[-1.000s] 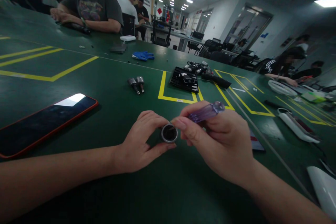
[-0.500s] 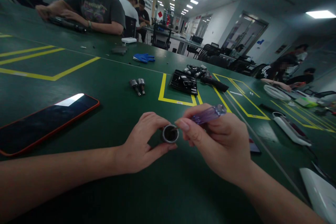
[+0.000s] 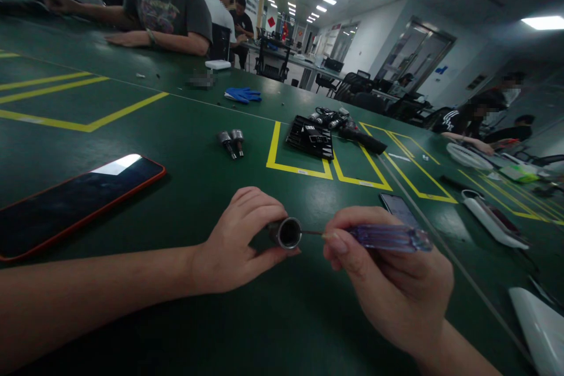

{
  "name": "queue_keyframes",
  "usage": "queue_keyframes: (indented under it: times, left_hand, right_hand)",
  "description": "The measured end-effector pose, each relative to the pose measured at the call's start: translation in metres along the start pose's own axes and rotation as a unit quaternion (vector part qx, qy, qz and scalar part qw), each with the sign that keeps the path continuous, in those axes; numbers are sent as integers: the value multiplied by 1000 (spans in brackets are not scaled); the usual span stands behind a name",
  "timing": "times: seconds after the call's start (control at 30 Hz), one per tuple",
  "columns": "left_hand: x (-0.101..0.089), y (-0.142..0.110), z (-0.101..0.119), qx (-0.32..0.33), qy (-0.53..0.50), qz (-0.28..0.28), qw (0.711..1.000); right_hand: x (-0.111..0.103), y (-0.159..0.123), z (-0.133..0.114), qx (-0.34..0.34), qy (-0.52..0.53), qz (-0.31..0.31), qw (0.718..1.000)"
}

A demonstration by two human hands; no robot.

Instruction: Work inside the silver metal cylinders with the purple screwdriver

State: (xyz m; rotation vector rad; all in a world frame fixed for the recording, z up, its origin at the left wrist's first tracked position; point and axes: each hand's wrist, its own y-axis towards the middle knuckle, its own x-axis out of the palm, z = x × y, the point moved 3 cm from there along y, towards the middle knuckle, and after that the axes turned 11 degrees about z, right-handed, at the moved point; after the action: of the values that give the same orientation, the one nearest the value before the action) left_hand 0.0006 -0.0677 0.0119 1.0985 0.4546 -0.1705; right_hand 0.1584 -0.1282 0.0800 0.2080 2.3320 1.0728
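Observation:
My left hand (image 3: 247, 241) grips a metal socket (image 3: 289, 233) between thumb and fingers, its round hollow mouth facing me. In my right hand (image 3: 392, 282) is a screwdriver (image 3: 388, 237) with a clear purple handle, held nearly level. Its thin shaft points left, and the tip is by the socket's rim; whether it touches is hard to tell. Beyond my left hand, two more metal sockets (image 3: 231, 143) with narrow shanks lie side by side on the green table (image 3: 198, 188).
A phone with an orange-red edge (image 3: 83, 202) lies at left, another phone (image 3: 399, 210) behind my right hand. Farther off are a black bit case (image 3: 311, 138), a dark tool (image 3: 363, 138) and blue gloves (image 3: 242, 95). A person (image 3: 167, 17) sits across the table.
My right hand has drawn the screwdriver out of the socket's mouth, to the right and lower. The socket has turned slightly in my left hand. The person opposite has moved their hands apart.

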Motion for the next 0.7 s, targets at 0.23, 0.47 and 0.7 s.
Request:
queue_keyframes:
  times: [0.23, 0.47, 0.7]
  left_hand:
    - [2, 0, -2, 9, 18, -4, 1000]
    - [4, 0, -3, -2, 37, -17, 999]
    - [3, -1, -3, -13, 35, -17, 999]
  right_hand:
    - [6, 0, -1, -8, -5, -41, 999]
    - [5, 2, -4, -30, -72, -49, 996]
    - [1, -3, 11, 45, -23, 19, 999]
